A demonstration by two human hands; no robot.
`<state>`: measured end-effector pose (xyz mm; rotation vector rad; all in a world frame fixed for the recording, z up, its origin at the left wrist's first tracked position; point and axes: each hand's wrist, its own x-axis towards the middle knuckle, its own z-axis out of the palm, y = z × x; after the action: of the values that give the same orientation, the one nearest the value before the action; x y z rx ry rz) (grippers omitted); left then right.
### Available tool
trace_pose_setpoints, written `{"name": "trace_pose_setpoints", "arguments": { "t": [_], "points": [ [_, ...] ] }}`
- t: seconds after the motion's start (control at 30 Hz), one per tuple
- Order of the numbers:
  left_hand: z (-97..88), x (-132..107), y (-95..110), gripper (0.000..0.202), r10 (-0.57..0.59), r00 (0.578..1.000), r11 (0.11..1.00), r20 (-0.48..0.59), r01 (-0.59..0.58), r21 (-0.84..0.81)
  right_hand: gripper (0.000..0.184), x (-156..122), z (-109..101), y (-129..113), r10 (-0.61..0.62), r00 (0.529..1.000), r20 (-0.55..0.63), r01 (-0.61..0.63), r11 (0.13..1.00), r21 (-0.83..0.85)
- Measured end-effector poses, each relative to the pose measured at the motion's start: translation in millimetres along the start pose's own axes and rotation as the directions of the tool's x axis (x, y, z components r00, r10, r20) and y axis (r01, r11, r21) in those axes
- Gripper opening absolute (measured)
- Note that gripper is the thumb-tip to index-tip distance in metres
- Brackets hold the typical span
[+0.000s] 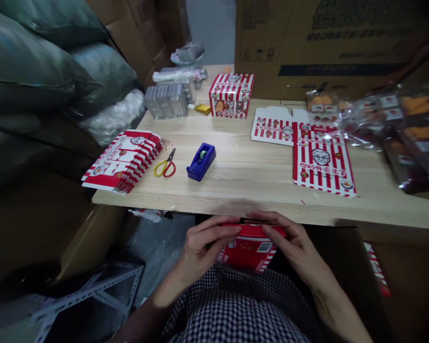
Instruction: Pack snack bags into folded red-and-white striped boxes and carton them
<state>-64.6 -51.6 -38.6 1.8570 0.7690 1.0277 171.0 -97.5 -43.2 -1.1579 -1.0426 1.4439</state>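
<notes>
Much of the red carton (248, 252) is covered: the left hand (209, 240) hides its left far corner, the right hand (289, 238) overlaps its right far part, and its underside cannot be seen. Its near end lies in shade just above the checked clothing (243, 309), so whether the two touch is hard to tell. Small print on it is too blurred to read, though a white barcode label (264, 247) shows on the right. Beyond, clear packets (420, 128) at the far right run into shadow and out of view, and the grey sacks (39, 62) on the left are cut off.

The carton's barcode panel faces up toward the wearer. A red folded edge runs left to right along its far side, and striped borders slope down on both sides; with so much covered, its long axis cannot be made out for certain.

The carton sits between the two hands, just off the near edge of the surface (236, 190). Both hands grip it: each thumb presses on the near face of the red edge, with fingers on the far side. On the surface beyond lie a blue tape dispenser (201, 163), scissors (166, 166) and a stack of flat cartons (119, 159).
</notes>
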Motion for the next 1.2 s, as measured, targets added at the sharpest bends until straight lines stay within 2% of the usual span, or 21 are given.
{"name": "trace_pose_setpoints", "arguments": {
  "t": [0.07,0.13,0.2,0.27,0.37,0.47,0.67,0.9,1.03,1.2],
  "points": [
    [4.5,-4,0,0.029,-0.017,1.000,1.000,0.008,0.017,0.005,0.024,-3,3,6,0.045,0.999,-0.006,-0.045,0.998,0.031],
    [11.3,-8,-4,0.021,-0.131,0.991,0.991,-0.019,0.131,-0.031,0.024,-6,8,17,0.088,0.996,-0.021,-0.086,0.994,0.061],
    [18.4,-10,-8,0.014,-0.304,0.951,0.950,-0.051,0.299,-0.095,0.023,-8,12,29,0.109,0.993,-0.035,-0.107,0.992,0.061],
    [23.5,-10,-13,0.018,-0.459,0.888,0.878,-0.020,0.450,-0.163,0.023,-9,13,39,0.111,0.992,-0.052,-0.109,0.993,0.048],
    [25.0,-8,-19,0.026,-0.548,0.831,0.806,0.098,0.555,-0.207,0.024,-7,9,47,0.094,0.993,-0.068,-0.093,0.996,0.015],
    [21.9,-6,-25,0.027,-0.561,0.817,0.790,0.133,0.576,-0.209,0.022,-3,5,51,0.055,0.996,-0.067,-0.058,0.998,-0.040],
    [18.4,-8,-33,0.025,-0.584,0.805,0.767,0.106,0.590,-0.252,0.023,2,10,56,0.037,0.995,-0.091,-0.039,0.999,-0.029],
    [22.3,-13,-30,0.026,-0.549,0.835,0.811,0.038,0.544,-0.214,0.022,1,15,52,0.033,0.992,-0.119,-0.034,0.999,-0.001],
    [18.7,-9,-27,0.028,-0.498,0.858,0.852,0.125,0.511,-0.112,0.027,-5,17,53,0.027,0.979,-0.201,-0.035,0.999,-0.035],
    [8.1,2,-25,0.028,-0.471,0.838,0.871,0.274,0.491,-0.005,0.021,-11,18,55,0.053,0.969,-0.243,-0.051,0.999,0.015]
  ]
}}
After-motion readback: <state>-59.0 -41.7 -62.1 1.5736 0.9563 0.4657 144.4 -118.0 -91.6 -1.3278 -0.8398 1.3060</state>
